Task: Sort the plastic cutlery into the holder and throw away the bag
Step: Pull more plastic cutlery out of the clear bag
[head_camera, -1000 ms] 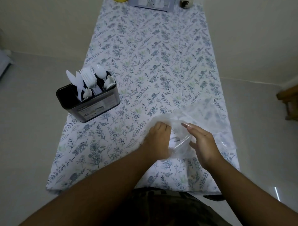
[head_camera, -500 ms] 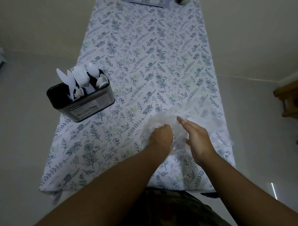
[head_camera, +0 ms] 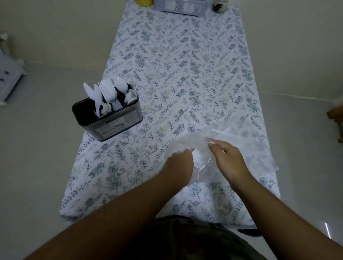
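A clear plastic bag (head_camera: 245,148) lies crumpled on the near right part of the floral tablecloth (head_camera: 185,74). My left hand (head_camera: 179,163) grips a bunched part of it with curled fingers. My right hand (head_camera: 227,157) pinches the bag's film just to the right of the left hand. A black and silver cutlery holder (head_camera: 118,124) stands at the table's left edge. White plastic knives, forks and spoons (head_camera: 107,92) stick up out of its compartments. I cannot tell whether anything is left inside the bag.
At the table's far end stand a box (head_camera: 181,7), a yellow container (head_camera: 143,2) and a dark jar (head_camera: 220,6). A white piece of furniture (head_camera: 9,74) is on the floor at left, a wooden one (head_camera: 336,118) at right.
Both hands have kept gathering the bag; my right hand's fingers went from straight to curled, pinching the film. The camera view shifted slightly.
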`<state>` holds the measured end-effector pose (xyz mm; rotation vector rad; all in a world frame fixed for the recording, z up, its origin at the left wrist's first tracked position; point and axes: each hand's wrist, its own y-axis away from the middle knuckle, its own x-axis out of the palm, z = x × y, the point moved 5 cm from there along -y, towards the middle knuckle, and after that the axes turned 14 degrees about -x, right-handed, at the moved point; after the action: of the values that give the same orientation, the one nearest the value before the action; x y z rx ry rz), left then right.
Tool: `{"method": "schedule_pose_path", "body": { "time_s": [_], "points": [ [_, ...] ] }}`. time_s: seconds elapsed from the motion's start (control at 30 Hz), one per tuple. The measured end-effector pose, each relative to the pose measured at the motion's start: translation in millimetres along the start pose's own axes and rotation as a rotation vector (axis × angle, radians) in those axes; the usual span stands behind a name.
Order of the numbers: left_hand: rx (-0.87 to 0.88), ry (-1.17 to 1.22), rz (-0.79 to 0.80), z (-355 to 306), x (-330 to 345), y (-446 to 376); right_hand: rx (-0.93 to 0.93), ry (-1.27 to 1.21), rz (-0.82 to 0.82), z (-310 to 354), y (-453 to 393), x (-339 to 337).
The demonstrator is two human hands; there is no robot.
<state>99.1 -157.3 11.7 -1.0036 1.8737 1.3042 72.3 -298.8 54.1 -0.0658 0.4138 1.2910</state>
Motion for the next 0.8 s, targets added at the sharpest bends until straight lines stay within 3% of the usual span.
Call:
{"method": "schedule_pose_path", "body": {
  "time_s": [0.23,0.43,0.6,0.8],
  "points": [
    [-0.096,-0.028,0.044,52.7,-10.9,27.7,-0.287,0.575,0.179,10.0,2.3,22.8],
    [-0.201,0.070,0.018,90.8,-8.7,44.7,-0.591,0.795,0.537,28.2,18.5,85.2],
    [-0.317,0.123,0.057,119.8,-2.0,59.5,-0.604,0.925,0.771,14.2,19.9,120.8],
    [-0.499,0.211,0.068,174.2,2.6,77.6,-0.496,0.969,0.820,-5.6,7.9,130.2]
  ]
}}
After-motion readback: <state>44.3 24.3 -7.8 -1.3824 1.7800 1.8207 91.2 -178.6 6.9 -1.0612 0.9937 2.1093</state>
